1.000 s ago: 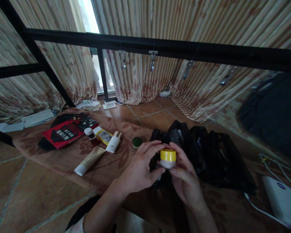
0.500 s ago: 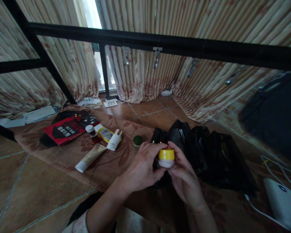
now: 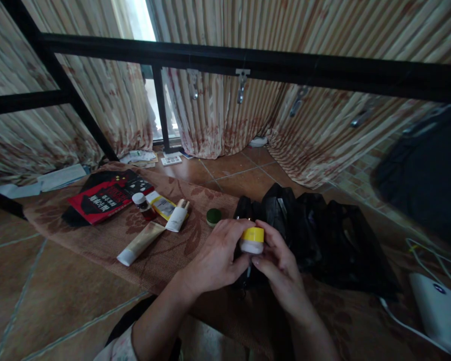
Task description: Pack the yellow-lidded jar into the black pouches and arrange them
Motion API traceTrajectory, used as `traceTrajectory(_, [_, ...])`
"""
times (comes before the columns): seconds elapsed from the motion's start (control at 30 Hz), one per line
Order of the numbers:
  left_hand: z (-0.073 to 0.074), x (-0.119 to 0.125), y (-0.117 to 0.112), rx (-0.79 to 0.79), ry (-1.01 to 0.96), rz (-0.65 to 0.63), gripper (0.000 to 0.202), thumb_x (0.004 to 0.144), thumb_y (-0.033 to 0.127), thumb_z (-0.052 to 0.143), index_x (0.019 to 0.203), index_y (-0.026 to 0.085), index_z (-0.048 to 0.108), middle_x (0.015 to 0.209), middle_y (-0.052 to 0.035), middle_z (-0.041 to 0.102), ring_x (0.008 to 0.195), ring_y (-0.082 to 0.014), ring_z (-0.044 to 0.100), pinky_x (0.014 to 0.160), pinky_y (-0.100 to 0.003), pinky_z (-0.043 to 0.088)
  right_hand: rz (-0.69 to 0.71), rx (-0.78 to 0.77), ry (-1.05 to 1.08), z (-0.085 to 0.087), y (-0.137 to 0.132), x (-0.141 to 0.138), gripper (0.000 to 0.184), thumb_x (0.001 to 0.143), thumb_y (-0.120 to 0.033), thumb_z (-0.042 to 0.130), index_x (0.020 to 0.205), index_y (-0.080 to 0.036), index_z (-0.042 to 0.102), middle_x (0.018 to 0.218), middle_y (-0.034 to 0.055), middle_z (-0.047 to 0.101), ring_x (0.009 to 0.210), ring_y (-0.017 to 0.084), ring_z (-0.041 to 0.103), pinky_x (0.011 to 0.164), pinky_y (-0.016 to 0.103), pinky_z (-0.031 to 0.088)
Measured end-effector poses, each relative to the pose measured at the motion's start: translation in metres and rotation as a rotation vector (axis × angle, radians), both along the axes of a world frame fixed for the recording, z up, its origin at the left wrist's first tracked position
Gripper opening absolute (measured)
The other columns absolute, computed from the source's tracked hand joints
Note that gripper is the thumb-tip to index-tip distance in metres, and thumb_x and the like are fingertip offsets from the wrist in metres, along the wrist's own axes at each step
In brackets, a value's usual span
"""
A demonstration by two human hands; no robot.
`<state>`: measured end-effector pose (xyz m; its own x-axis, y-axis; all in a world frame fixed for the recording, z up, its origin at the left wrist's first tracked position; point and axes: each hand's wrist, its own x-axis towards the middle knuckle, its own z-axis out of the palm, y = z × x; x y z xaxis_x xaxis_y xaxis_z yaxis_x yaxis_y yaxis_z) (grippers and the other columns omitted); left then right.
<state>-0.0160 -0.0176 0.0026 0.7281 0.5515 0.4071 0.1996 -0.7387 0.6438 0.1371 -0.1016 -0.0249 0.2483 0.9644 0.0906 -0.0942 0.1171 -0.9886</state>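
Yellow-lidded jar (image 3: 252, 242) in a two-handed grasp

The left hand (image 3: 218, 254) grasps the yellow-lidded jar from its 9 o'clock side, the right hand (image 3: 283, 264) from its 3 o'clock side; from it, a green-lidded pot (image 3: 213, 217) rests at 10 o'clock on a brown cloth (image 3: 165, 268), a tube (image 3: 142, 243) at 9 o'clock, black bags (image 3: 345, 250) at 3 o'clock

Single head-worn view, directed forward and down, near the left hand (image 3: 218, 256) and right hand (image 3: 281, 263), across the worktop (image 3: 168, 263) toward curtains (image 3: 219, 120).
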Motion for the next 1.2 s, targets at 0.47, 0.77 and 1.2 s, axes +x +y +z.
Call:
traceTrajectory(0.47, [-0.0033, -0.0007, 0.0011, 0.033, -0.013, -0.011, 0.059, 0.087, 0.015, 0.059, 0.141, 0.023, 0.037, 0.137, -0.0087, 0.055, 0.128, -0.0228, 0.051, 0.11, -0.044, 0.042, -0.035, -0.008, -0.043, 0.0034, 0.0017, -0.0012, 0.057, 0.081, -0.027, 0.07, 0.135, -0.032, 0.052, 0.134, 0.003, 0.061, 0.118, 0.022, 0.061, 0.096, 0.034, 0.053])
traceTrajectory(0.77, [-0.0017, -0.0016, 0.0008, -0.064, -0.114, 0.038, 0.053, 0.09, 0.028, 0.064, 0.138, 0.022, 0.041, 0.134, -0.0105, 0.058, 0.124, -0.0234, 0.056, 0.105, -0.043, 0.047, -0.015, -0.004, 0.022, -0.0005, -0.0027, 0.0019, 0.056, 0.086, -0.033, 0.069, 0.138, -0.036, 0.049, 0.141, 0.0014, 0.056, 0.121, 0.023, 0.06, 0.095, 0.036, 0.055])
traceTrajectory(1.2, [0.001, -0.0042, 0.0069, -0.14, -0.225, -0.005, 0.039, 0.094, 0.032, 0.06, 0.129, 0.02, 0.051, 0.118, -0.0083, 0.065, 0.107, -0.0203, 0.064, 0.094, -0.036, 0.052, -0.021, -0.027, -0.013, 0.001, 0.0004, 0.0001, 0.048, 0.088, -0.042, 0.067, 0.133, -0.029, 0.057, 0.126, 0.0054, 0.067, 0.106, 0.023, 0.068, 0.084, 0.035, 0.059])
